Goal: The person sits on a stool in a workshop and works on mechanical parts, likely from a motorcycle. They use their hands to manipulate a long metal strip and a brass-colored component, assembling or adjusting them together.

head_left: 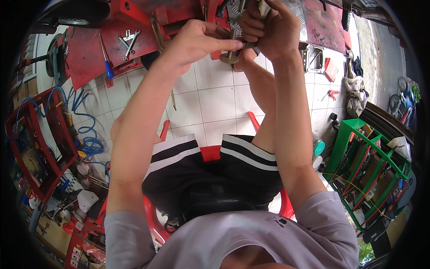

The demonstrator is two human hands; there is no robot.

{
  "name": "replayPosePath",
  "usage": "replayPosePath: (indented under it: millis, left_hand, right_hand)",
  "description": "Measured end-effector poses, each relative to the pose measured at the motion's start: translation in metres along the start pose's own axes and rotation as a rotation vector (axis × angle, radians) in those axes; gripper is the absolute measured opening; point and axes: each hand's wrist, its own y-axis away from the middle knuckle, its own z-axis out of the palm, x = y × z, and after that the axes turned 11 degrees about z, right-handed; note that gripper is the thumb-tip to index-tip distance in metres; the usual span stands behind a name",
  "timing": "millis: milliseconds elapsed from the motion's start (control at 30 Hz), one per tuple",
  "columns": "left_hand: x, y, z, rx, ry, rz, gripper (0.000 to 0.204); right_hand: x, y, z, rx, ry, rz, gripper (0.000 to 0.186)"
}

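At the top middle, my left hand (195,42) reaches in from the lower left. Its thumb lies across an upright metal rod with a round disc foot (229,58), and its index finger is bent close to the rod. Just to the right, my right hand (277,33) is closed, its fingers curled. A pale piece (264,8) shows above those fingers, but what they grip is mostly hidden. A small dark metal part (251,45) sits between my left thumb tip and my right hand. Both hands are over the near edge of a red workbench (89,54).
Wrenches (131,45) and a blue-handled screwdriver (107,67) lie on the bench at the left. A blue coiled hose (92,145) and a red rack (58,175) stand left. Red-handled pliers (331,94) lie on the tiles, near a green rack (336,157) at right.
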Motion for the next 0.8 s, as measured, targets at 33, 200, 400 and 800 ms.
replayPosePath:
  millis: [33,200,400,800]
  left_hand:
    - [0.001,-0.001,0.001,0.005,0.006,0.011,0.033]
    - [-0.006,-0.001,-0.006,0.02,0.085,0.14,0.031]
    - [-0.014,-0.004,-0.004,-0.007,0.042,0.192,0.026]
    - [-0.011,-0.005,0.0,0.086,-0.097,0.241,0.025]
  right_hand:
    - [0.0,0.0,-0.001,-0.008,0.004,-0.012,0.036]
    - [-0.003,0.001,-0.006,-0.043,0.083,-0.039,0.04]
    - [0.003,0.003,0.0,-0.03,0.175,-0.188,0.043]
    - [0.006,0.005,0.002,-0.148,0.209,-0.343,0.043]
